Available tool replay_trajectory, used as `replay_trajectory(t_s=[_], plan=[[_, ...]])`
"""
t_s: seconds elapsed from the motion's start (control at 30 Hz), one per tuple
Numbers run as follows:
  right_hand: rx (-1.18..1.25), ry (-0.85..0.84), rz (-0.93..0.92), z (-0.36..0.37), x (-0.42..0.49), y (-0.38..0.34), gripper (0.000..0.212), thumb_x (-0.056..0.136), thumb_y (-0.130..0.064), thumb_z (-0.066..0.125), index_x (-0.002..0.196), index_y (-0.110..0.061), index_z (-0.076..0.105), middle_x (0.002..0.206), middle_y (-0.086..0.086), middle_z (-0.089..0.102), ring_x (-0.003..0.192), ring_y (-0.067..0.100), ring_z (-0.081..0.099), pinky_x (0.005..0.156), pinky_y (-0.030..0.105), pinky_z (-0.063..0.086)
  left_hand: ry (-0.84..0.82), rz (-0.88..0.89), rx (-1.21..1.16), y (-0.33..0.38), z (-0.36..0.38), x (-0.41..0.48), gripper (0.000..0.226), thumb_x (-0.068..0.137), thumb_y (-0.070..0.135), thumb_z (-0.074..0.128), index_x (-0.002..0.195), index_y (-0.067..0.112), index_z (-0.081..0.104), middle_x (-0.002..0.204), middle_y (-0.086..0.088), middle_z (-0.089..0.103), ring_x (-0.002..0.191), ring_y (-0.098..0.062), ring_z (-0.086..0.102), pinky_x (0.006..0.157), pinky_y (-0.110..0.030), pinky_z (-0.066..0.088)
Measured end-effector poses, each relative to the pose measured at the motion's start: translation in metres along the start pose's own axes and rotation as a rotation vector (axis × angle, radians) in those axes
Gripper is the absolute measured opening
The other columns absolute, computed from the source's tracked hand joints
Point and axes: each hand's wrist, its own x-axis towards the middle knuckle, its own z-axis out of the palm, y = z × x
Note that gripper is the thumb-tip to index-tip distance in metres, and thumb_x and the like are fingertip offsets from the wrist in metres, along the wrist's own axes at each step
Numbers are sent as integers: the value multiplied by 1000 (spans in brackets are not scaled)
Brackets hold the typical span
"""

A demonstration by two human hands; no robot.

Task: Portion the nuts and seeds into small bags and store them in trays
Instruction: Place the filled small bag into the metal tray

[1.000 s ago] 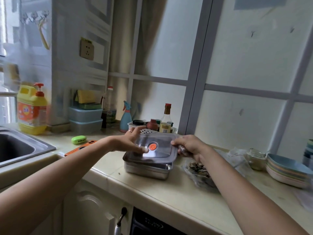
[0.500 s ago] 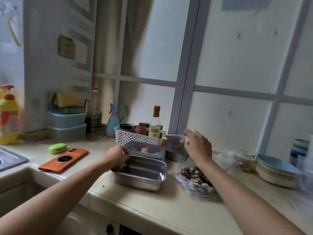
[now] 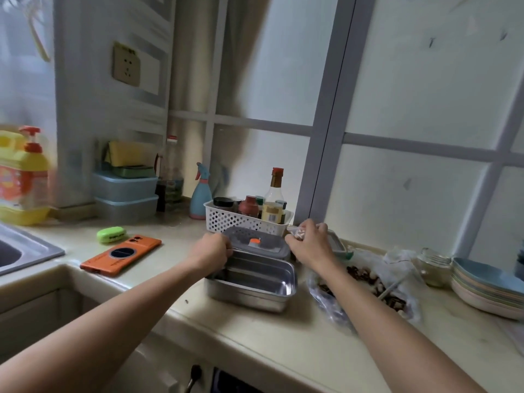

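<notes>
An open steel tray (image 3: 255, 286) sits near the counter's front edge. Its grey lid (image 3: 256, 242), with an orange valve, lies just behind it against the white basket (image 3: 226, 219). My left hand (image 3: 211, 249) curls over the tray's far left corner. My right hand (image 3: 309, 246) pinches a small clear bag of nuts (image 3: 295, 232) above the tray's far right corner. Behind that hand, a second lidded tray (image 3: 340, 246) shows partly. A large plastic bag of mixed nuts and seeds (image 3: 365, 290) lies open to the right of the tray.
An orange phone (image 3: 122, 255) and a green case (image 3: 111, 234) lie left of the tray, with the sink (image 3: 25, 251) beyond. Stacked plates (image 3: 487, 287) and a glass jar (image 3: 435, 265) stand at the right. The basket holds bottles; blue boxes (image 3: 124, 194) stand at the back.
The lid came off the steel tray and now lies behind it. My right hand picked up a small bag and brought it left toward the tray. My left hand went to the tray's corner.
</notes>
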Motion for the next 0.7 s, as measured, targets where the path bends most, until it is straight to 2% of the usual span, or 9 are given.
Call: replay_trajectory(t_s=[0.1, 0.2, 0.27, 0.37, 0.43, 0.47, 0.53, 0.6, 0.7], plan=[[248, -266, -29, -1, -19, -24, 30, 93, -32, 62, 118, -19, 54, 113, 6, 63, 86, 20, 73, 79, 38, 63, 0, 7, 33, 2, -2, -6, 20, 96, 15, 58, 80, 22, 67, 88, -7, 69, 72, -24, 61, 63, -28, 42], [149, -462, -94, 0, -33, -35, 29, 93, -30, 65, 119, -23, 56, 98, -3, 72, 82, 13, 73, 75, 32, 63, 17, 27, 60, 5, -4, -9, 19, 93, 10, 58, 85, 15, 75, 86, -10, 70, 72, -27, 61, 63, -31, 45], [-67, -447, -164, 0, -41, -40, 36, 91, -36, 70, 121, -22, 55, 108, 1, 69, 90, 16, 70, 77, 31, 59, 29, 49, 73, 7, -6, -11, 19, 93, 11, 58, 92, 12, 76, 89, -12, 71, 79, -32, 66, 66, -34, 48], [-414, -260, -310, 6, -46, -45, 50, 89, -41, 74, 129, -20, 54, 129, 6, 54, 115, 26, 57, 95, 41, 53, 29, 59, 77, 8, -6, -13, 20, 95, 12, 57, 96, 9, 76, 95, -16, 72, 89, -36, 69, 72, -39, 52], [-477, -186, -413, 3, -47, -51, 46, 89, -41, 75, 126, -21, 57, 125, 4, 52, 119, 26, 53, 97, 43, 52, 29, 64, 75, 8, -5, -13, 20, 96, 11, 56, 95, 7, 76, 96, -18, 72, 89, -36, 69, 74, -40, 53], [-451, -226, -446, 2, -46, -53, 41, 88, -41, 77, 121, -22, 61, 119, 2, 55, 114, 25, 57, 94, 42, 54, 31, 65, 74, 7, -5, -12, 20, 96, 10, 56, 95, 7, 76, 96, -18, 73, 88, -36, 69, 75, -40, 53], [-396, -430, -428, -2, -45, -54, 35, 87, -41, 79, 115, -23, 67, 109, -1, 63, 101, 21, 65, 83, 37, 59, 33, 64, 74, 7, -5, -11, 20, 95, 11, 57, 95, 8, 76, 96, -17, 73, 88, -36, 69, 75, -39, 54], [-431, -621, -371, -5, -44, -53, 34, 87, -33, 78, 118, -20, 73, 112, 1, 72, 95, 21, 70, 77, 34, 63, 26, 59, 80, 6, -5, -10, 20, 95, 12, 57, 95, 8, 77, 95, -16, 73, 87, -35, 69, 75, -40, 55], [-530, -665, -410, -8, -40, -51, 42, 84, -19, 79, 125, -25, 72, 124, 0, 70, 107, 22, 67, 90, 35, 60, 25, 61, 86, 6, -5, -9, 19, 95, 12, 58, 94, 8, 77, 94, -16, 73, 85, -34, 70, 75, -39, 57]])
